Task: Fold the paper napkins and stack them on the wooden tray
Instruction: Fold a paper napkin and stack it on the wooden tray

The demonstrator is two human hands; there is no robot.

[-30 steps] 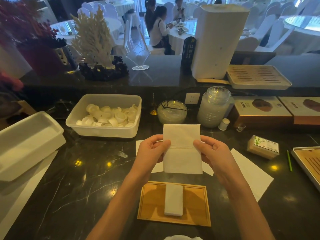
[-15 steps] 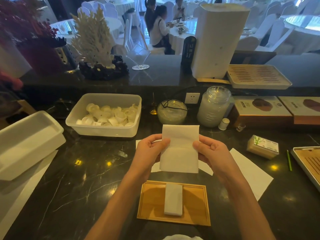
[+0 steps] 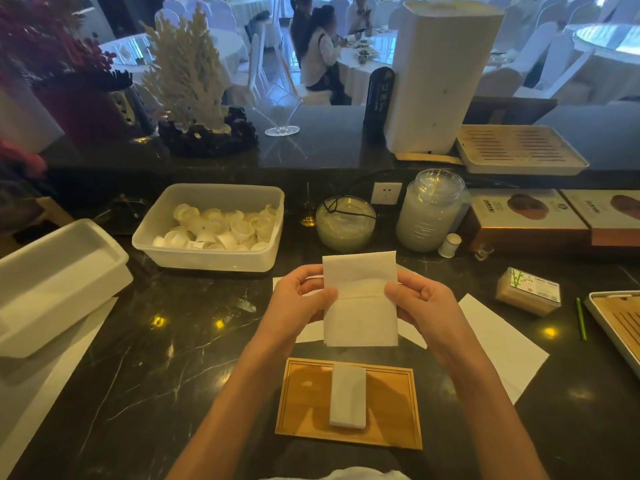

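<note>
A white paper napkin (image 3: 360,317) is held upright above the counter, a crease running across its middle. My left hand (image 3: 298,303) pinches its left edge and my right hand (image 3: 419,303) pinches its right edge. Below them lies the wooden tray (image 3: 304,403) near the counter's front edge, with a narrow folded napkin stack (image 3: 348,396) lying lengthwise at its centre. Flat white napkin sheets (image 3: 498,344) lie on the dark marble behind and to the right of my hands, partly hidden by them.
A clear tub of white cups (image 3: 214,230) stands at back left, a white bin (image 3: 55,282) at far left. A glass bowl (image 3: 344,223), a jar (image 3: 429,209) and boxes (image 3: 530,216) line the back. A small packet (image 3: 528,289) and slatted tray (image 3: 620,323) sit right.
The napkin has narrowed a little between my hands and shifted slightly; both hands keep their pinch at its edges. Nothing on the tray moved.
</note>
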